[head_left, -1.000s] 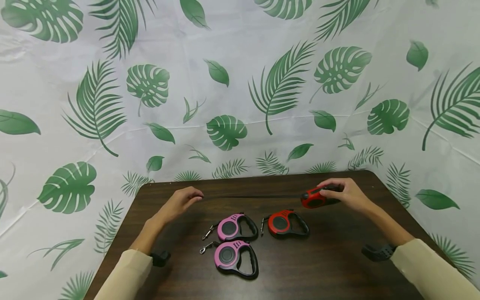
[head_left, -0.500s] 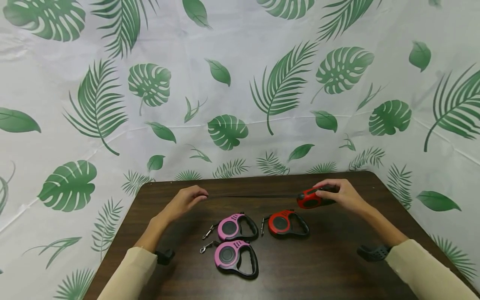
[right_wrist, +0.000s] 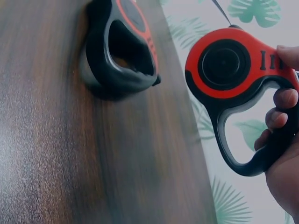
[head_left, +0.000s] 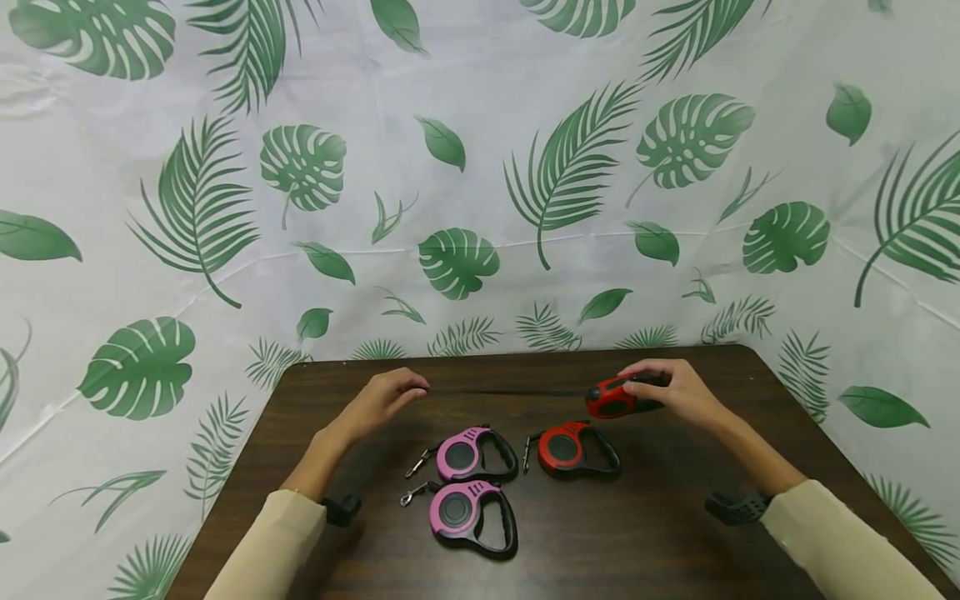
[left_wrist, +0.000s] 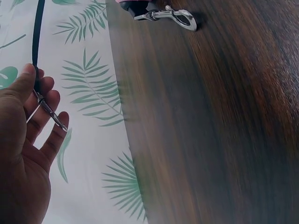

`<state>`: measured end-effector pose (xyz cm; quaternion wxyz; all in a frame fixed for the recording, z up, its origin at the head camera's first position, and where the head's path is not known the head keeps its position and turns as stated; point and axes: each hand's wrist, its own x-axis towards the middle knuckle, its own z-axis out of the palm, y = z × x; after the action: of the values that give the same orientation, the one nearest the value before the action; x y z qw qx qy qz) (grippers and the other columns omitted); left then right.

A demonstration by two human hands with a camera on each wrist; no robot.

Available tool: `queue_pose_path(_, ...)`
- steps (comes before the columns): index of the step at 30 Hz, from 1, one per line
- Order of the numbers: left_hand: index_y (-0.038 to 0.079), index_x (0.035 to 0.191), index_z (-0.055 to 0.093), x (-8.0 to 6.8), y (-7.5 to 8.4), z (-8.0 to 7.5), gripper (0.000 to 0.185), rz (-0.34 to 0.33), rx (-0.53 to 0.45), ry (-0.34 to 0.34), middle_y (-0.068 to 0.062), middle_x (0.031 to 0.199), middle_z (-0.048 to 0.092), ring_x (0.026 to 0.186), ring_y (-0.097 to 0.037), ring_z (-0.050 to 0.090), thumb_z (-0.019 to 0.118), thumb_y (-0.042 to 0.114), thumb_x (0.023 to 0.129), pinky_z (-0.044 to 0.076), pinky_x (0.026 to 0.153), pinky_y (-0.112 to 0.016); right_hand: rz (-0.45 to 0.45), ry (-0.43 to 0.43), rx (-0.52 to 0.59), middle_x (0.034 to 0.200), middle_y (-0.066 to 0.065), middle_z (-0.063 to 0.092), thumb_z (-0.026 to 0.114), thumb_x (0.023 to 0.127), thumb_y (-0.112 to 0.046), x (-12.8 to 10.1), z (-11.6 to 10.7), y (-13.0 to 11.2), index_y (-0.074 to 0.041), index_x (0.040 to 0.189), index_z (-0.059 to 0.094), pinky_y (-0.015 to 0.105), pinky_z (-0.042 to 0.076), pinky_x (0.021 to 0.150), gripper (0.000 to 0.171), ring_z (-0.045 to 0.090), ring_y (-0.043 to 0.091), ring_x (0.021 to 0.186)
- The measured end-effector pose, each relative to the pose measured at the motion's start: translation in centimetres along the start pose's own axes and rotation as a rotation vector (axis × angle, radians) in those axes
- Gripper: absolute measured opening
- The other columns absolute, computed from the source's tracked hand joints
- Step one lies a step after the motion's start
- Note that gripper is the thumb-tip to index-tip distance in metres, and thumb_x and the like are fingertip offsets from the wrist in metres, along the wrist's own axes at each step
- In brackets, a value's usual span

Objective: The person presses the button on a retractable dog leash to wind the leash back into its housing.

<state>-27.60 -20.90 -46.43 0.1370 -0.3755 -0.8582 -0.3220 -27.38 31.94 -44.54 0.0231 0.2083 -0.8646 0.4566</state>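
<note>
From the head view, the right hand (head_left: 678,392) is curled round the handle of a red retractable leash (head_left: 611,398), holding it just above the far right part of the dark wooden table (head_left: 645,533). A thin black leash strap (head_left: 510,392) runs from its case leftward to the left hand (head_left: 382,398), whose fingers are bent over the strap's end, at the far left of the table. Nearer the person lie a second red leash (head_left: 573,448) at the middle right, a pink leash (head_left: 472,454) just left of it, and another pink leash (head_left: 468,515) nearest of all; each rests flat, apart from both hands. A white cloth printed with green leaves (head_left: 480,167) hangs behind and around the table. In the left wrist view, the left hand (left_wrist: 23,154) pinches the metal clip (left_wrist: 49,109) at the strap's (left_wrist: 37,32) end between thumb and fingers, the other fingers loosely spread; a pink leash's clip (left_wrist: 168,14) lies on the table at the top. In the right wrist view, the right hand (right_wrist: 282,144) has its fingers hooked through the black handle of the held red leash (right_wrist: 233,65), thumb on top, with the second red leash (right_wrist: 124,46) lying on the table to the left.
</note>
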Motion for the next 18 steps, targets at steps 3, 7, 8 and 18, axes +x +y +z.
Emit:
queue_pose_path(3, -0.002, 0.111, 0.074, 0.2, 0.0, 0.2, 0.013, -0.010, -0.007, -0.001, -0.008, 0.103, 0.075, 0.092, -0.020, 0.071, 0.073, 0.002, 0.099, 0.062, 0.082, -0.040, -0.001, -0.003, 0.007, 0.096, 0.009, 0.074, 0.078, 0.098, -0.019, 0.1, 0.2, -0.1, -0.010, 0.120, 0.078, 0.029, 0.049, 0.064, 0.023, 0.056, 0.017, 0.075)
queue_pose_path(7, -0.004, 0.112, 0.073, 0.3, 0.1, 0.4, 0.015, -0.015, -0.011, -0.005, -0.008, 0.103, 0.075, 0.093, -0.020, 0.071, 0.073, 0.001, 0.098, 0.061, 0.083, -0.040, 0.002, -0.009, 0.015, 0.098, 0.009, 0.074, 0.077, 0.098, -0.019, 0.3, 0.4, -0.1, -0.009, 0.120, 0.078, 0.029, 0.049, 0.064, 0.024, 0.056, 0.017, 0.076)
queue_pose_path(8, -0.004, 0.113, 0.073, 0.4, 0.2, 0.4, 0.015, -0.019, -0.017, -0.007, -0.008, 0.103, 0.075, 0.093, -0.020, 0.070, 0.073, 0.001, 0.098, 0.061, 0.084, -0.040, 0.002, -0.010, 0.017, 0.099, 0.010, 0.074, 0.077, 0.098, -0.019, 0.3, 0.5, -0.1, -0.009, 0.120, 0.078, 0.029, 0.049, 0.064, 0.024, 0.056, 0.017, 0.076)
queue_pose_path(18, -0.006, 0.112, 0.073, 0.9, 1.0, 1.1, 0.015, 0.009, -0.040, -0.007, -0.011, 0.103, 0.075, 0.092, -0.022, 0.071, 0.072, -0.002, 0.097, 0.062, 0.083, -0.041, -0.004, -0.019, 0.033, 0.099, 0.008, 0.074, 0.078, 0.098, -0.020, 0.6, 1.2, -0.4, -0.009, 0.120, 0.078, 0.030, 0.050, 0.064, 0.024, 0.056, 0.019, 0.075)
